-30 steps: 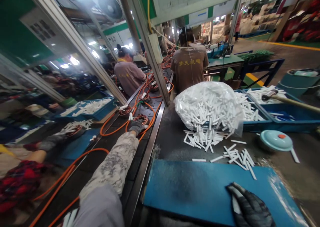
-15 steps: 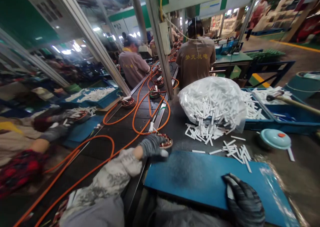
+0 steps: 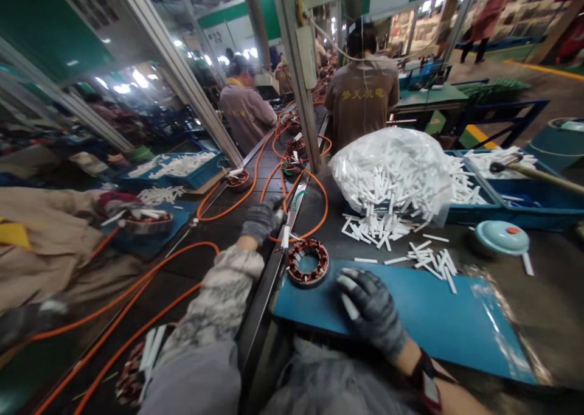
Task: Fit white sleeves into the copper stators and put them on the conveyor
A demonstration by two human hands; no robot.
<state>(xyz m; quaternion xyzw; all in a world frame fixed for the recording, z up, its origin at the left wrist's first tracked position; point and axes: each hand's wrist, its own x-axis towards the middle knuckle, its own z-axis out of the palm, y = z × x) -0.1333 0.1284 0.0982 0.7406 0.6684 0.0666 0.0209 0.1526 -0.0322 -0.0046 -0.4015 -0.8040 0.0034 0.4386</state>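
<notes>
A stator ring [image 3: 308, 263] with copper windings lies at the left end of a blue mat [image 3: 438, 317]. My right hand [image 3: 371, 308], in a grey glove with pale fingertips, hovers over the mat just right of the ring. Its fingers are bent and apart, and nothing shows in them. My left hand [image 3: 262, 220], also gloved, reaches forward over the dark line beside an orange cable [image 3: 319, 214] and a white connector [image 3: 285, 237]. Its fingers are blurred, so any grip is unclear.
White sticks [image 3: 433, 266] lie loose behind the mat, below a clear bag [image 3: 392, 171] full of them. A light-blue lidded bowl [image 3: 500, 240] stands at right. More stators [image 3: 238, 179] sit along the line by a metal post [image 3: 296, 68]. A co-worker's sleeve [image 3: 55, 226] is at left.
The stator has moved onto the mat and lies flat. My left hand has left it and gone forward and left. My right hand has moved left toward the ring.
</notes>
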